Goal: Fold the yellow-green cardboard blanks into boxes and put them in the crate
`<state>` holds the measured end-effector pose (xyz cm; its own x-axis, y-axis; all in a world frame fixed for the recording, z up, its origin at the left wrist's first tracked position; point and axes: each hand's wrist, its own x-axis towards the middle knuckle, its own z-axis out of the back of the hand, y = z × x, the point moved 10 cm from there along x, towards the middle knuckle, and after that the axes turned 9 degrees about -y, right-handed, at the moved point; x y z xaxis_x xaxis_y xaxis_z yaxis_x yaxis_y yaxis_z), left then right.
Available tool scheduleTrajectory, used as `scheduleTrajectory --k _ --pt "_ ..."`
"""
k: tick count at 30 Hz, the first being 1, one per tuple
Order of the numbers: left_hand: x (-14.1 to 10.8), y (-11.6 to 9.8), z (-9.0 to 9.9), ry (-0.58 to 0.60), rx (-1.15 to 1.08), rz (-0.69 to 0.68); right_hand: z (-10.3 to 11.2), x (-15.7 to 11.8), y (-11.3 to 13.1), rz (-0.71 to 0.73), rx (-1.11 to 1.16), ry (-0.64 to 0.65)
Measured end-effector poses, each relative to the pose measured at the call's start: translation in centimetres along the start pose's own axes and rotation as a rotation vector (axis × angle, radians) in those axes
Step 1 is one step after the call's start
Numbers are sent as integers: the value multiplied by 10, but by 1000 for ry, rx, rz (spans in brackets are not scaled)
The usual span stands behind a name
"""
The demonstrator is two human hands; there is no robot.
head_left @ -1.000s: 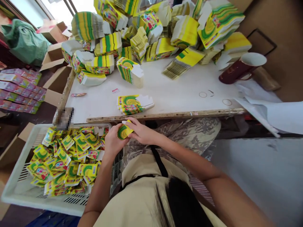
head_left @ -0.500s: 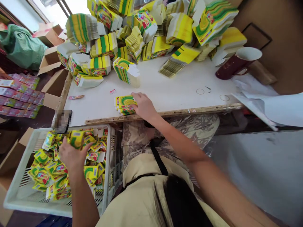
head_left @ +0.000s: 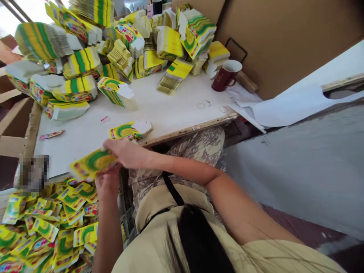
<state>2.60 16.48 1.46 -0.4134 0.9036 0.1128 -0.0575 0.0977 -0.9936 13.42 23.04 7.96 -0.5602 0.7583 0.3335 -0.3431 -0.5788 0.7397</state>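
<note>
Right hand (head_left: 129, 153) withdrawn from white tabletop (head_left: 173, 113), pinching yellow carton (head_left: 92, 163), left hand (head_left: 108, 182) beneath, grip unclear, cardboard (head_left: 273, 45) beyond

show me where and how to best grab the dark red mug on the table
Probably by its handle, coming from the person's near right side: the dark red mug stands upright, open rim up, and the handle's loop sticks out that way, above the white paper.

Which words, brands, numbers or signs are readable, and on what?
None legible.
Held carton, right hand: print blurred.
Carton stacks: multicoloured logo lettering, too blurred.
Loose cartons, lower left: print too small.
Mug: faint marking, unreadable.
Red-and-white label: too small.
Wrapper: too small.
</note>
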Motion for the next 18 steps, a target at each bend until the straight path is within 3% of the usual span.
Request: scheduleTrajectory --k 4,7,10,12,15,18 --pt "14 -24 22 -329 -294 -89 -36 -18 30 60 362 116" --pt "25 -21 40 -443 -144 -33 -48 -23 40 112 416 91" --pt "28 -25 45 -491 52 -60 -55 -22 39 132 398 101" --pt "24 -30 39 -474 32 -94 -53 -18 29 103 398 107" --pt "14 -29 23 -356 -76 -97 -41 -11 13 73 377 85" --pt "5 -32 26 -361 -56 -186 -29 -8 10 87 345 64"
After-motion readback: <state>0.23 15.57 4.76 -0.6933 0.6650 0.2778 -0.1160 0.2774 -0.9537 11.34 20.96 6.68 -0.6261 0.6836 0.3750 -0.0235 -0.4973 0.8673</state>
